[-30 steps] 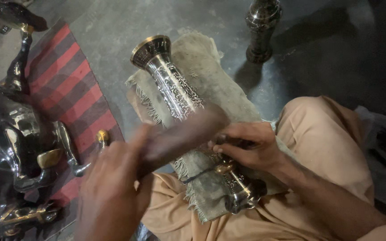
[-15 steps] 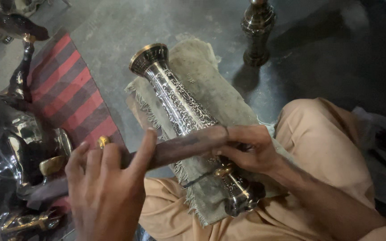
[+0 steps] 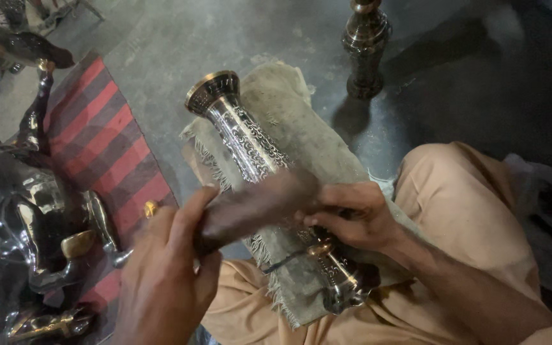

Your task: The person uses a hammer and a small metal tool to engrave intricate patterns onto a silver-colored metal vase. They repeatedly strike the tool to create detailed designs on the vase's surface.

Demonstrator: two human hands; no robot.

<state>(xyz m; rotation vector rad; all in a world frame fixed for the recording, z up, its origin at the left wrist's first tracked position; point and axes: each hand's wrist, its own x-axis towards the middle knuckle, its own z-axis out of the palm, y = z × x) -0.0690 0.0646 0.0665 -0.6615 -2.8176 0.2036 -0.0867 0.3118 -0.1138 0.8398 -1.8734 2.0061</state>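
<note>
a tall engraved metal vase (image 3: 250, 150) lies tilted across a frayed grey cloth (image 3: 308, 121) on the person's lap, flared mouth up and away, base down by the thigh. the left hand (image 3: 167, 275) is wrapped round one end of a dark, blurred strip (image 3: 257, 204) laid across the vase's middle, and the right hand (image 3: 352, 214) pinches the other end, fingers curled tight. just left, a red and grey striped mat (image 3: 107, 147) carries dark polished animal figures (image 3: 27, 236), partly cut off by the frame edge. a second dark metal vase (image 3: 365, 45) stands upright on the concrete floor (image 3: 180, 45), well apart, its top cut off. the strip hides the vase's midsection, and motion blur makes its material hard to tell.
</note>
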